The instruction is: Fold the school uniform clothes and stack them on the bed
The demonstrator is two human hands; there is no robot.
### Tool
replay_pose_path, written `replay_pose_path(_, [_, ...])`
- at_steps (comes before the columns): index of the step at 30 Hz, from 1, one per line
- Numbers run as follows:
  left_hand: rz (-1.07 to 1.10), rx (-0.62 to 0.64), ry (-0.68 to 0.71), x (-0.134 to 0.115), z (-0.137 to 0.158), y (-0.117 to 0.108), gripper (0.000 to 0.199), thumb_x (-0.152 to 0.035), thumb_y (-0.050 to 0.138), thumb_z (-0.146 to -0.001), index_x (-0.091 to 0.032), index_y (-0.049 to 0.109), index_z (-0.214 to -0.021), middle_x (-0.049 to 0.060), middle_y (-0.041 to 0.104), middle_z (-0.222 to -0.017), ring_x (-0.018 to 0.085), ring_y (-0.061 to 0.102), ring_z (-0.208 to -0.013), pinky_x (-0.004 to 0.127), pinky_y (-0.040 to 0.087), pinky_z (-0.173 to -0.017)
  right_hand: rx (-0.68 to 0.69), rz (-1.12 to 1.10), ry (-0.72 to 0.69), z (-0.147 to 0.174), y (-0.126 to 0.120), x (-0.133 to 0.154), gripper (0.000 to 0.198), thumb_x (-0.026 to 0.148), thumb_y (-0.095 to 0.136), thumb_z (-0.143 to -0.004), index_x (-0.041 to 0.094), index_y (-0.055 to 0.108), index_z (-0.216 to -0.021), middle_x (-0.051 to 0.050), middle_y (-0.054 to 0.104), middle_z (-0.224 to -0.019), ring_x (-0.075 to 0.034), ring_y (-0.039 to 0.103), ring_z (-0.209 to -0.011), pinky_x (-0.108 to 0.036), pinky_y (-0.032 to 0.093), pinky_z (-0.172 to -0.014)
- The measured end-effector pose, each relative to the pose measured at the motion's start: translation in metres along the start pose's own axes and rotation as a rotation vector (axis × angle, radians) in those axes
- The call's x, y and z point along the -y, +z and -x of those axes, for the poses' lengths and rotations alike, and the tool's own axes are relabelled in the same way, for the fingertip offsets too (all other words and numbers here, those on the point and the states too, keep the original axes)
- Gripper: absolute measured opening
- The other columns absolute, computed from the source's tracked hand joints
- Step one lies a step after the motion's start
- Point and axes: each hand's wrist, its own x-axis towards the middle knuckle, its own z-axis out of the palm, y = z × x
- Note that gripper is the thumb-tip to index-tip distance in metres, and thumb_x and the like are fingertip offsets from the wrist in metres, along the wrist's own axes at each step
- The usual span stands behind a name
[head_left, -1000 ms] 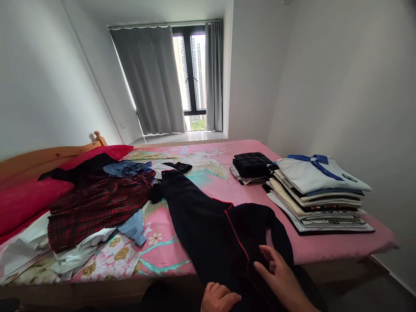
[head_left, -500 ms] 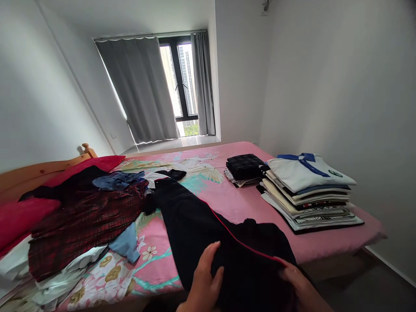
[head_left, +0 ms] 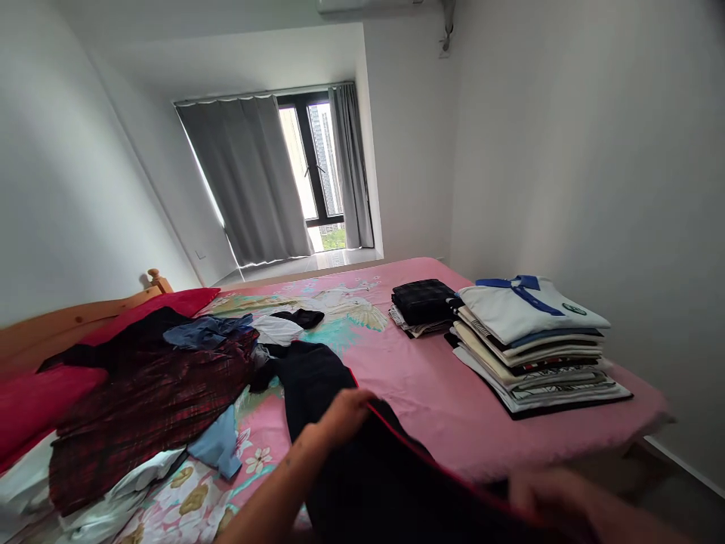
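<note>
Black trousers (head_left: pixel 374 483) with red piping down the side lie lengthwise over the bed's near edge, their far end reaching the loose clothes. My left hand (head_left: pixel 348 414) is closed on the piped edge about midway along them. At the lower right my right hand (head_left: pixel 547 495), smeared by motion, grips the same edge close to me. Between both hands the edge runs in a taut slant. The trousers' nearest part drops out of the picture.
The pink flowered bed (head_left: pixel 396 385) bears a heap of loose clothes with a dark red plaid shirt (head_left: pixel 152 400) on the left. To the right stand a tall stack of folded shirts (head_left: pixel 532 355) and a smaller dark folded pile (head_left: pixel 422 302). A wooden headboard (head_left: pixel 84 310) is at the left.
My left hand has moved forward from hovering open over the trousers and has taken hold of their piped edge. My right hand has drawn lower and nearer, pulling the cloth along.
</note>
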Motion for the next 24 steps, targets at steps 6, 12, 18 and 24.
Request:
replay_pose_path(6, [-0.101,-0.534,0.019,-0.060,-0.106,-0.152,0.035,-0.022,0.038,-0.083,-0.008,0.060,-0.106,0.006,0.066,-0.101,0.018,0.059,-0.094,0.041,0.044,-0.089,-0.449,0.018,-0.586,-0.097,-0.039,0.145,0.026,0.036,0.065,-0.071,0.021,0.061,-0.093,0.001,0.062,-0.083,-0.015,0.057,-0.076,-0.027,0.045,-0.072])
replay_pose_path(12, [-0.288,-0.757,0.308,-0.084,-0.045,-0.189,0.041,-0.016,0.044,-0.077,-0.016,0.059,-0.115,-0.002,0.066,-0.102,0.015,0.059,-0.096,0.035,0.044,-0.090,-0.577,0.019,-0.703,-0.124,-0.021,0.124,0.019,0.026,0.054,-0.075,0.024,0.058,-0.093,0.001,0.062,-0.085,-0.013,0.054,-0.071,-0.025,0.043,-0.063])
replay_pose_path(18, [-0.383,0.055,0.137,0.034,0.092,-0.074,0.047,-0.013,0.050,-0.068,-0.032,0.065,-0.108,-0.003,0.072,-0.100,0.018,0.066,-0.085,0.030,0.052,-0.078,-0.449,0.081,-0.256,-0.144,-0.020,-0.063,0.018,0.026,0.049,-0.065,0.018,0.061,-0.077,0.000,0.065,-0.068,-0.018,0.060,-0.066,-0.031,0.047,-0.070])
replay_pose_path(24, [-0.525,0.295,-0.029,0.096,0.176,0.034,0.031,-0.024,0.061,-0.073,-0.032,0.068,-0.102,0.001,0.072,-0.088,0.021,0.066,-0.080,0.031,0.049,-0.073,-0.615,0.047,-0.063,-0.137,-0.026,-0.181,0.027,0.031,0.049,-0.055,0.020,0.065,-0.074,-0.004,0.069,-0.084,-0.024,0.062,-0.089,-0.036,0.046,-0.086])
